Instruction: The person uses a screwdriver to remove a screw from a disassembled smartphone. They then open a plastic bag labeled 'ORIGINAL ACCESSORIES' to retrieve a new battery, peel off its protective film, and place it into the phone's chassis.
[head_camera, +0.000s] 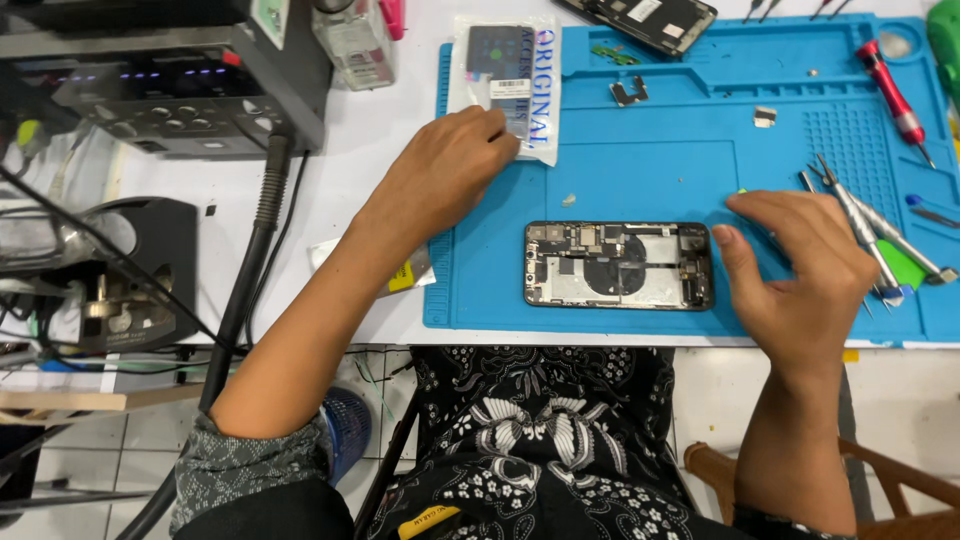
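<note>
Hands (445, 170) (800, 270) flanking opened phone (618, 265)

Your left hand (440, 170) reaches forward and inward on a long bare forearm, knuckles up, its fingers (500, 128) curled down and pressed flat at the tips. Your right hand (800, 275) sits nearer to you, wrist bent, palm turned toward the left, fingers loosely spread and half curled, thumb pointing up, holding nothing. Both sleeves end near the elbows.
</note>
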